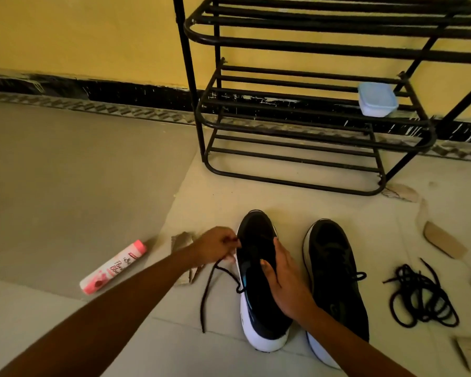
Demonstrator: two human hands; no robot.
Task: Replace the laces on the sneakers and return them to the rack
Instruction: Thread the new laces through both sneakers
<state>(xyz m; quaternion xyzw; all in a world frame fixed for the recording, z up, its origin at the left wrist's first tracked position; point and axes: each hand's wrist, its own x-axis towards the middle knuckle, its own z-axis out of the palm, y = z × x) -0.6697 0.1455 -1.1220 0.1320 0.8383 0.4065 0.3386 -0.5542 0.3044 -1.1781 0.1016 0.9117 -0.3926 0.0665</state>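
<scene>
Two black sneakers with white soles stand side by side on the floor, toes pointing away from me. My left hand pinches a black lace just left of the left sneaker; the lace trails down across the floor and runs back to the shoe's side. My right hand rests on top of that sneaker, fingers laid over its tongue area. The right sneaker stands untouched, a short lace end poking out at its side. A tangled heap of black laces lies on the floor to its right.
A black metal shoe rack stands against the yellow wall ahead, with a small lidded plastic tub on its middle shelf. A pink and white bottle lies on the floor at left. Torn cardboard scraps lie around the shoes.
</scene>
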